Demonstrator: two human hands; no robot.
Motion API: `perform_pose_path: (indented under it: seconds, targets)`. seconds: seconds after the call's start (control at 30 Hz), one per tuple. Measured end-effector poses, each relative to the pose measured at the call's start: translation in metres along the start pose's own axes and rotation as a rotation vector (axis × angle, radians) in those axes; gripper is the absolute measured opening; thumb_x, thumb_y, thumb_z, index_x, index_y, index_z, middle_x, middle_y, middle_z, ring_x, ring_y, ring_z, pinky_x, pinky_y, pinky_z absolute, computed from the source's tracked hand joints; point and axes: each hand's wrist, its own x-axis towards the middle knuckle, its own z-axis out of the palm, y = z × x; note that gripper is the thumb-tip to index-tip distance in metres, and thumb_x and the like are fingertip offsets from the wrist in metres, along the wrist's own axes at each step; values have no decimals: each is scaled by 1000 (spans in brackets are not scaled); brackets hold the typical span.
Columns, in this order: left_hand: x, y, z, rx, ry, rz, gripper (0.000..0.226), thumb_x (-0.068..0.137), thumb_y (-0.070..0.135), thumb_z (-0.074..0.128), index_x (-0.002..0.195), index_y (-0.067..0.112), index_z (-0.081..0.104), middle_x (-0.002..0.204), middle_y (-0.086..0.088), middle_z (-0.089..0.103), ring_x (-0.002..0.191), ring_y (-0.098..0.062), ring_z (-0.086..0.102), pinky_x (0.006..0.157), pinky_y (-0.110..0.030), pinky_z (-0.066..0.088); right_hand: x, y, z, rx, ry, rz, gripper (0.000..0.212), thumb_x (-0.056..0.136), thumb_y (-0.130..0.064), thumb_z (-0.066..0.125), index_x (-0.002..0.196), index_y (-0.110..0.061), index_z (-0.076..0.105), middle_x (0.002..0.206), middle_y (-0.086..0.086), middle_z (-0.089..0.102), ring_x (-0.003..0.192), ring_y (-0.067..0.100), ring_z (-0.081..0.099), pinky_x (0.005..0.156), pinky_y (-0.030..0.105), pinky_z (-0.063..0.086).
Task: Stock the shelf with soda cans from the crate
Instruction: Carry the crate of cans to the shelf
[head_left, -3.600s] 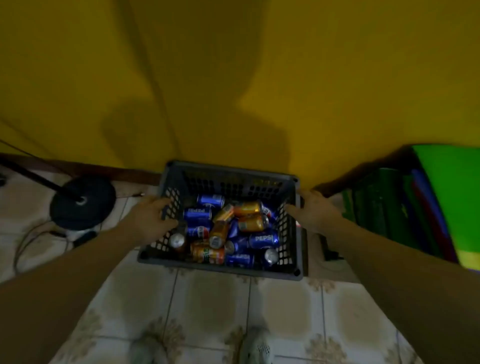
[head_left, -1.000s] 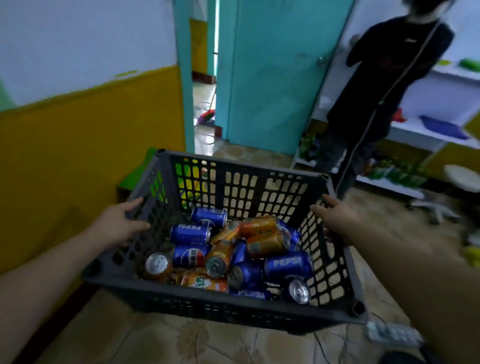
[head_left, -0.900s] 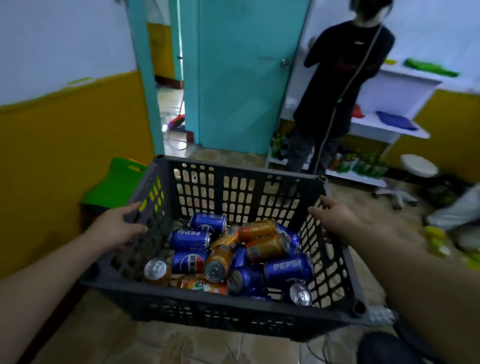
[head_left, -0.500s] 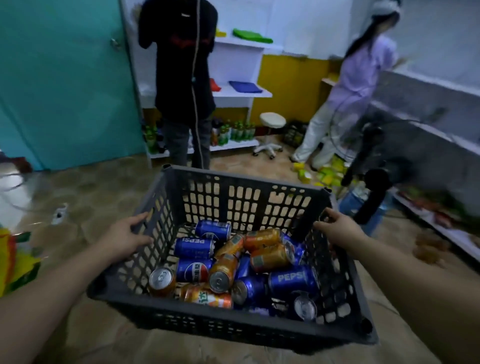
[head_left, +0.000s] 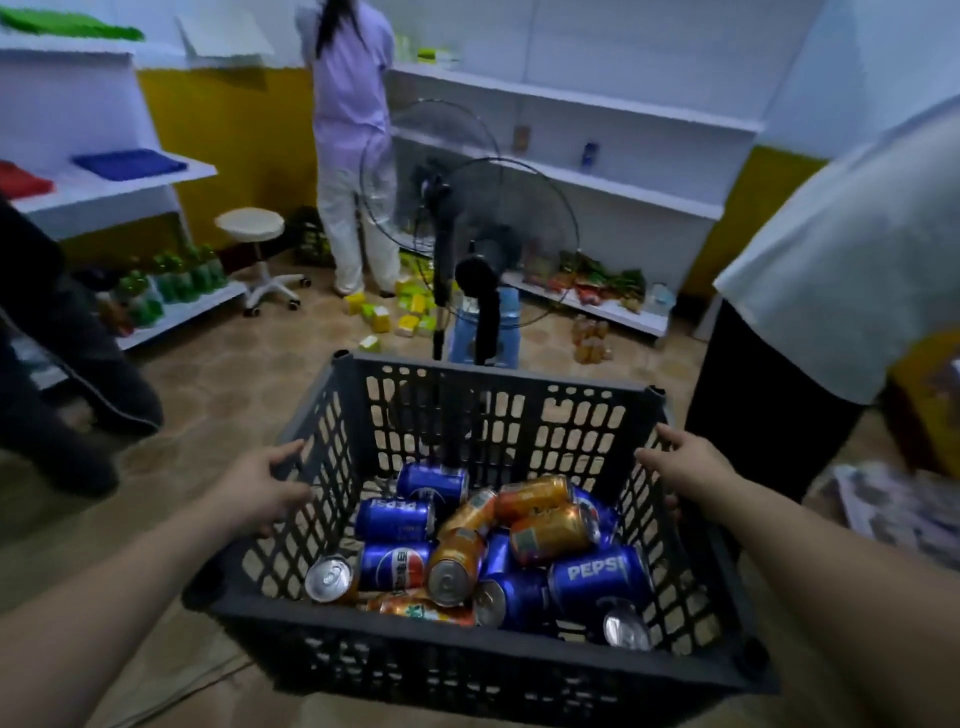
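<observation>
I carry a dark grey plastic crate (head_left: 498, 670) in front of me, off the floor. My left hand (head_left: 260, 488) grips its left wall near the rim and my right hand (head_left: 685, 467) grips its right wall. Inside lie several soda cans (head_left: 488, 545) in a loose pile, blue Pepsi ones and orange ones, on their sides. White wall shelves (head_left: 597, 150) run along the far wall ahead, mostly bare, with a single blue can (head_left: 588, 156) on the middle board.
Two black standing fans (head_left: 498, 234) and a blue stool (head_left: 483, 332) stand directly ahead. A person in pale clothes (head_left: 353, 145) faces the shelves. Another person in a white shirt (head_left: 831, 270) stands close at right, and dark-trousered legs (head_left: 57, 374) at left. Yellow packs litter the floor.
I have lifted the crate from the floor by the yellow wall and turned right with it. The view has swung past the teal door to the white shelves and fans.
</observation>
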Motion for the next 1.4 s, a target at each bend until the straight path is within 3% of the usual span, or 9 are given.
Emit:
perform_pose_path:
  seconds: [0.07,0.4,0.57,0.7,0.8,0.9,1.1,1.23,1.4]
  targets:
    - [10,17,20,16,-60,13,75,83,8,68,145,28,33,92,-12,61,63,-22,60,49,-31,50,10,20,-13,-3,36,34,62,93,-35,61,148,-35,31,84,11,65,72,30,69,57,35,57]
    - [57,110,105,98,-154,72,74,82,12,71,145,24,35,86,-8,61,62,-22,62,52,-30,50,114,75,-73,7,20,107,68,88,-39,66,148,-34,33,89,8,69,70,29,69,67,43,61]
    - [88,152,127,86,-146,100,72,83,11,71,144,26,37,101,-10,59,71,-25,64,55,-30,50,153,79,-94,61,18,99,69,88,-37,67,148,-34,33,93,11,69,65,29,66,58,37,57]
    - [127,182,135,105,-179,143,71,82,11,71,144,25,39,87,-4,62,68,-26,64,59,-33,53,187,77,-100,100,50,106,68,87,-36,67,146,-36,35,87,11,65,54,24,57,52,33,49]
    - [159,204,141,119,-196,176,72,81,10,72,144,25,40,90,-7,63,66,-26,64,59,-36,53,211,73,-101,106,83,141,69,84,-40,69,145,-39,38,90,10,58,55,27,58,56,34,51]
    - [186,226,146,144,-207,216,73,81,11,72,145,25,38,94,-9,62,64,-23,63,51,-29,49,230,69,-103,113,113,156,69,81,-43,71,143,-38,40,94,10,59,59,28,59,59,35,52]
    - [226,267,155,158,-237,255,73,81,7,72,144,23,39,68,-9,60,52,-23,56,47,-30,48,266,68,-113,154,102,201,74,78,-44,70,144,-39,37,72,-5,41,72,26,52,64,36,47]
    - [241,285,166,175,-241,247,72,81,7,71,144,23,39,60,-11,58,46,-21,51,43,-29,46,288,69,-118,159,109,190,71,82,-42,70,145,-37,37,82,1,53,74,27,57,67,36,51]
    - [252,300,184,153,-242,225,73,81,5,70,144,22,39,72,-14,61,54,-24,55,46,-32,48,316,71,-125,172,71,225,70,85,-41,68,146,-38,34,96,8,56,75,28,60,66,36,52]
